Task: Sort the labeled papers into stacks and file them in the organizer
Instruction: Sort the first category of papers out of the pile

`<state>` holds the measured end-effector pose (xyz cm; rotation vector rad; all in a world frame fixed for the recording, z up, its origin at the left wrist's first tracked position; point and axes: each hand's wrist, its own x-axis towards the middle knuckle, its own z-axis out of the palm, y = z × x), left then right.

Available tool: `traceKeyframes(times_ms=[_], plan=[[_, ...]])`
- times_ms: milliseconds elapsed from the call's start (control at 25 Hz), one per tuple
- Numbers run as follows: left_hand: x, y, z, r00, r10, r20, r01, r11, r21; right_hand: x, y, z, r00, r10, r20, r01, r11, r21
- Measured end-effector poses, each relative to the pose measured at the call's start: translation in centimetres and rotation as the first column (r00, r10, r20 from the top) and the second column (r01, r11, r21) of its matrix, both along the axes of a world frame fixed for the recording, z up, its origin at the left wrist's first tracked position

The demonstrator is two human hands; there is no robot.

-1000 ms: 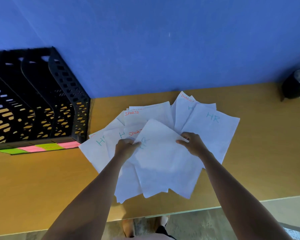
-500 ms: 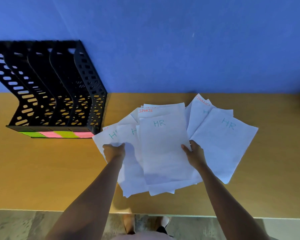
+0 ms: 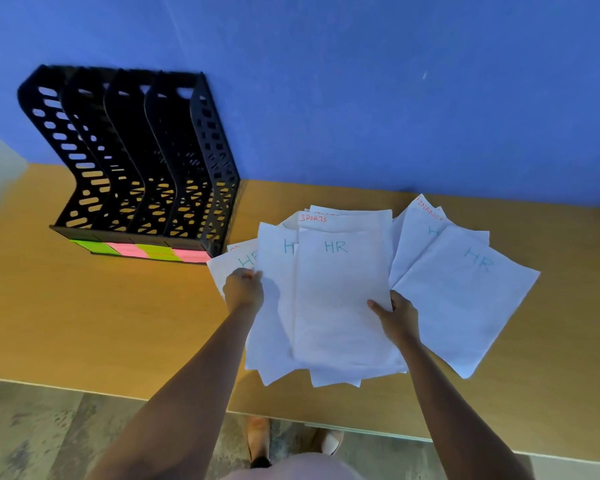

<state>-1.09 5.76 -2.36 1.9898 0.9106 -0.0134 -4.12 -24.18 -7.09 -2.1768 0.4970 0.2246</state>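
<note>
White labeled papers lie fanned out on the wooden desk (image 3: 84,323). The top middle sheet marked HR (image 3: 336,292) is gripped at its right edge by my right hand (image 3: 397,315). My left hand (image 3: 244,289) pinches the left HR sheets (image 3: 274,258) at their edge. Another HR sheet (image 3: 465,296) lies apart on the right, over a sheet marked FINANCE (image 3: 420,223). A SPORTS sheet (image 3: 343,218) peeks out behind the pile. The black organizer (image 3: 136,157) with several slots stands at the left against the wall.
Green and pink sticky notes (image 3: 139,251) line the organizer's front base. A blue wall (image 3: 361,91) backs the desk. The desk's front edge runs across the lower view, with grey floor (image 3: 49,431) and my feet below it.
The view has shifted, so the organizer sits fuller in frame. The HR sheet now lies squarer on the pile. My left hand moved to the left sheets' edge.
</note>
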Motion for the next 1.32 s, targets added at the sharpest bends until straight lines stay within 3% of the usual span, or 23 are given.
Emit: traceKeyframes(times_ms=[120, 280, 400, 560, 640, 800, 920, 1000, 1240, 1320], plan=[[1.0, 1.0, 2.7, 0.978, -0.005, 0.211, -0.001, 1.000, 0.029, 0.1, 0.0, 0.1, 1.000, -0.008, -0.014, 0.008, 1.000, 0.002], [3.2, 3.5, 7.0, 0.883, -0.130, 0.452, 0.041, 0.978, 0.203, 0.2, 0.0, 0.3, 0.999, -0.017, -0.029, 0.017, 1.000, 0.013], [5.0, 5.2, 9.7, 0.839, -0.117, 0.531, 0.007, 0.979, 0.205, 0.4, -0.3, 0.3, 0.999, -0.006, -0.044, 0.006, 1.000, 0.001], [6.0, 6.4, 10.7, 0.810, 0.017, 0.586, -0.088, 0.992, 0.093, 0.8, -0.5, 0.3, 0.998, 0.002, -0.065, -0.002, 1.000, -0.004], [5.5, 5.6, 9.8, 0.800, -0.008, 0.600, -0.048, 0.996, 0.077, 0.8, -0.5, 0.2, 0.997, -0.004, -0.072, 0.005, 1.000, 0.009], [3.0, 1.2, 5.3, 0.867, -0.053, 0.495, 0.044, 0.999, 0.029, 1.2, -0.6, 0.3, 0.992, -0.032, -0.123, 0.036, 0.999, 0.036], [0.9, -2.5, 1.7, 0.937, -0.059, 0.344, 0.056, 0.998, 0.017, 1.5, -0.1, 1.2, 0.962, -0.193, -0.192, 0.231, 0.953, 0.197], [-0.1, -4.4, 0.4, 0.963, -0.068, 0.261, 0.070, 0.998, 0.001, 1.6, 0.4, 1.2, 0.961, -0.248, -0.125, 0.275, 0.914, 0.300], [-0.9, -6.4, -0.4, 0.975, -0.169, 0.147, 0.172, 0.985, -0.009, 0.7, -0.1, -0.5, 0.988, -0.044, -0.149, 0.084, 0.960, 0.269], [-1.2, -5.7, -0.5, 0.991, -0.087, 0.098, 0.091, 0.995, -0.037, 0.4, -0.2, -0.8, 0.994, -0.021, -0.109, 0.046, 0.972, 0.231]])
